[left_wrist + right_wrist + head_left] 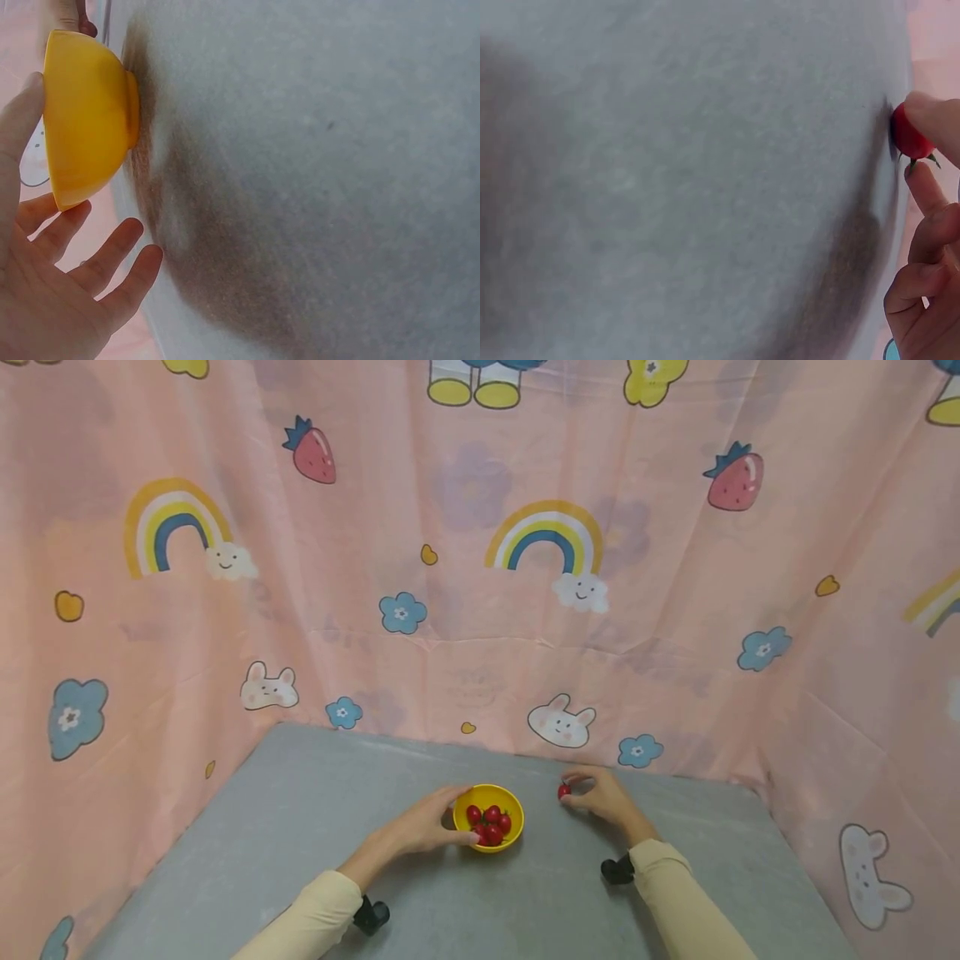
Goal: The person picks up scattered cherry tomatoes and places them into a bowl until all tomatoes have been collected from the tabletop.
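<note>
A yellow bowl [517,821] holds several red cherry tomatoes [492,814] and stands on the grey table. My left hand [426,823] grips it from the left, thumb at the near rim and index finger toward the far rim; the other fingers [124,244] spread below the bowl's side in the left wrist view. To the right of the bowl, my right hand [603,799] pinches a single cherry tomato [910,133] between thumb and index finger, low at the table surface. Its green stem leaves point toward the index fingertip.
The grey table [315,810] runs back to a pink patterned curtain [420,677], which also hangs along both sides. A black wrist mount [371,914] sits at the left cuff and another black mount [618,870] at the right cuff.
</note>
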The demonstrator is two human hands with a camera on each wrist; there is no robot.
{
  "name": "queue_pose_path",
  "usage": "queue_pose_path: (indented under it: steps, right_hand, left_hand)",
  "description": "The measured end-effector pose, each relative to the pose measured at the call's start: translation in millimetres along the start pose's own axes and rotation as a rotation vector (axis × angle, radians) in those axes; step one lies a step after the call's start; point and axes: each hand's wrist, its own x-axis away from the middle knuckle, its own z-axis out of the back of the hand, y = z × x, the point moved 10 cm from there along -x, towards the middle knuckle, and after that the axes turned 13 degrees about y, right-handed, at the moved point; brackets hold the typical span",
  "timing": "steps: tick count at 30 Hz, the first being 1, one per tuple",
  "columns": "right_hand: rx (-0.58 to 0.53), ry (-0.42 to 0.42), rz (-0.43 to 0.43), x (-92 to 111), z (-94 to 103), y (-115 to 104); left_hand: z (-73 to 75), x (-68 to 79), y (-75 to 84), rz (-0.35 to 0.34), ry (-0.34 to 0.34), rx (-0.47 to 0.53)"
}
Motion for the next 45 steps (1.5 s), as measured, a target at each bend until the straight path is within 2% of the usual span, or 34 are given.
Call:
queue_pose_path:
  steps: [6, 20, 27, 37, 45]
  right_hand:
    - [-0.001, -0.011, 0.021, -1.8, 1.0, -5.2]
    - [0.03, 0.004, -0.014, 0.3, -0.1, 3.3]
    - [-0.032, 0.033, 0.002, 1.4, 3.6, 5.4]
    - [-0.152, 0.076, 0.07, 7.5, 15.7, -6.8]
    - [-0.171, 0.074, 0.028, 14.9, 21.1, -11.3]
  left_hand:
    - [0.0, 0.0, 2.0, -0.01, -0.001, -0.003]
    - [-3.3, -1.3, 5.2, -0.026, -0.003, -0.025]
    - [-2.9, -1.4, 4.6, -0.018, -0.006, 0.002]
    - [-0.9, -0.7, 4.7, -0.023, -0.006, -0.001]
    - [-0.6, -0.2, 3.2, -0.017, -0.008, -0.001]
